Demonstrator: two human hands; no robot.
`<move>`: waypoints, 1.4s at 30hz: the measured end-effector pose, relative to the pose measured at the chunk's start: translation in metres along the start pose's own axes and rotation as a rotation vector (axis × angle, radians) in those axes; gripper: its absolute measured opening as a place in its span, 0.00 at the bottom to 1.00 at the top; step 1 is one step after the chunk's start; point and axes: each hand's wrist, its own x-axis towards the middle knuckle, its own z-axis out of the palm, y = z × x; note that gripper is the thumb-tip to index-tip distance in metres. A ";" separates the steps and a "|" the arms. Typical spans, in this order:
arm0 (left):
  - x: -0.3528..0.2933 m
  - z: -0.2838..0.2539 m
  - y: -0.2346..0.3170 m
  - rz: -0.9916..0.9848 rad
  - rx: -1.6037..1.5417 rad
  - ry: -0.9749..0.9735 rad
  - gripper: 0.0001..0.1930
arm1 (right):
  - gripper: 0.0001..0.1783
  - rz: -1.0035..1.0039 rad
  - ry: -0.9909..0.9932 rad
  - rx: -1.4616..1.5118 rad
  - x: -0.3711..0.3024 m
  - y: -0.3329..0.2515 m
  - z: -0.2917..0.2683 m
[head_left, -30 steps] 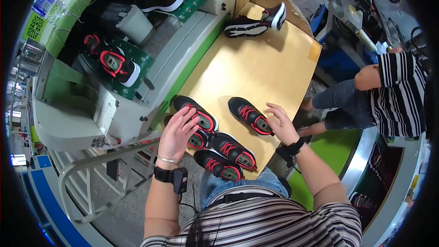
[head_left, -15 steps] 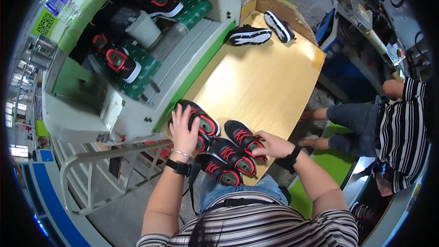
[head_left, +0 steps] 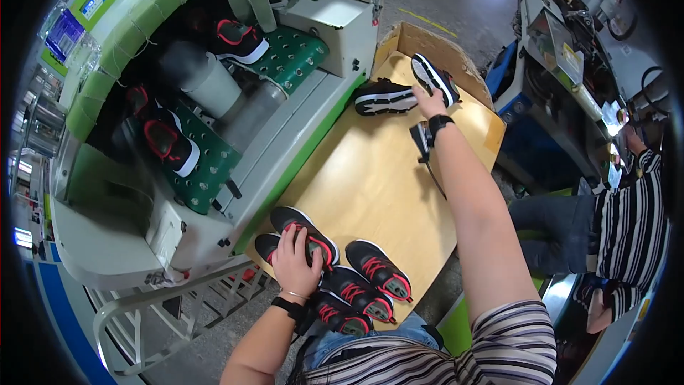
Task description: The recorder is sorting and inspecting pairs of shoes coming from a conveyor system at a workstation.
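Note:
My left hand (head_left: 295, 268) is closed over the near-left black sneaker (head_left: 292, 217) with red trim, thumb by its opening. Another sneaker (head_left: 265, 246) lies partly hidden beneath that hand. Three more lie beside it at the table's near edge: the right one (head_left: 377, 268), the middle one (head_left: 358, 291) and the lowest one (head_left: 340, 316). My right hand (head_left: 430, 103) reaches to the table's far end and grips the right-hand sneaker (head_left: 435, 80), which rests on its side with its white sole showing. Next to its fingers lies another tipped sneaker (head_left: 385, 100).
The wooden table (head_left: 370, 185) has a cardboard rim (head_left: 445, 50) at its far end. To the left, a machine holds sneakers on green perforated plates (head_left: 206, 175). A metal railing (head_left: 171, 314) stands below it. At the right, a person in a striped shirt (head_left: 627, 221) works nearby.
My right hand has left the near sneakers and reached forward to the far pair. My left hand stays on the near-left sneaker, its fingers closer together. The view has tilted.

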 end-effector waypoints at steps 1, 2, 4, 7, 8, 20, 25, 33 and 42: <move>0.000 -0.001 -0.001 -0.002 0.002 -0.002 0.27 | 0.56 0.083 0.082 -0.007 0.009 -0.011 0.008; 0.000 -0.001 0.000 -0.001 0.002 -0.005 0.28 | 0.58 0.060 -0.039 -0.013 0.010 -0.012 0.009; -0.006 -0.006 -0.006 -0.034 0.036 -0.007 0.28 | 0.58 -0.055 -0.162 -0.186 -0.012 -0.022 0.037; -0.008 -0.007 -0.004 -0.023 0.019 0.007 0.28 | 0.45 -0.488 0.007 -0.446 -0.030 -0.002 0.027; -0.009 -0.007 -0.004 -0.021 0.030 0.012 0.28 | 0.39 -0.710 0.166 -0.663 -0.041 0.007 0.027; -0.005 -0.012 -0.010 -0.029 -0.065 -0.069 0.25 | 0.27 0.039 -0.674 0.435 -0.210 0.067 -0.025; -0.014 -0.058 0.014 -0.051 -0.872 -0.197 0.25 | 0.44 -0.286 -0.753 0.460 -0.320 0.048 -0.074; -0.060 -0.091 0.048 -0.412 -2.262 -1.279 0.39 | 0.48 -1.006 -0.313 0.072 -0.373 0.016 -0.079; 0.052 -0.137 0.022 -0.187 -2.388 -0.497 0.41 | 0.41 -0.370 -0.595 -0.067 -0.419 0.118 -0.075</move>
